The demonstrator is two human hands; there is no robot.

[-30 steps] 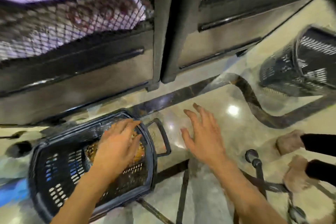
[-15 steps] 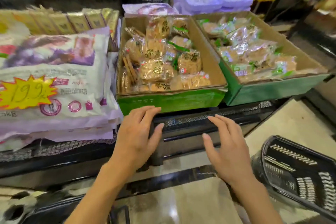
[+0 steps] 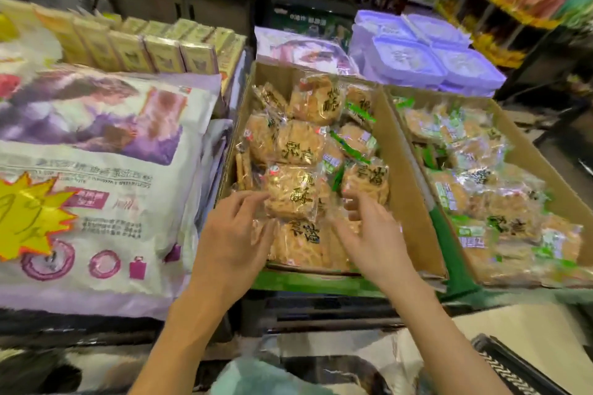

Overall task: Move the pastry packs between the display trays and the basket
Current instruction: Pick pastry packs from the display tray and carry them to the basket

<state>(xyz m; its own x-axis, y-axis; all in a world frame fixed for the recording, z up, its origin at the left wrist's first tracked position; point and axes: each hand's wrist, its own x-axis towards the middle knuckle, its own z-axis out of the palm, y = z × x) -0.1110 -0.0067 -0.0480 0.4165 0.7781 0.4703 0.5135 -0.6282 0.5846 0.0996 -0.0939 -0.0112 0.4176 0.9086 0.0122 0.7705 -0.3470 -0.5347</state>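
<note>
Both hands are over the near end of the left display tray (image 3: 402, 189), the cardboard box with the green front sitting mid-frame. The left hand (image 3: 232, 237) has its fingers spread and loosely bent, fingertips right at the edge of a clear-wrapped pastry pack (image 3: 290, 192) on top of the pile. Looks like touching, not a proper grip yet. The right hand (image 3: 369, 231) comes in from the other side, fingers relaxed and holding nothing, just beside the same pack.

So progress-wise: I'd say this is the very start of a pick. The left tray is full of packs, and the right display tray (image 3: 539, 163) next to it is loaded too, with green-labelled ones. Only a dark corner of a basket (image 3: 510, 362) shows at the lower right of the frame, and I can't tell what's in it. Nothing is in hand yet, so basically the lift and the carry are still to do.

Big purple-and-white bags (image 3: 96, 170) are stacked at the left of the frame.
</note>
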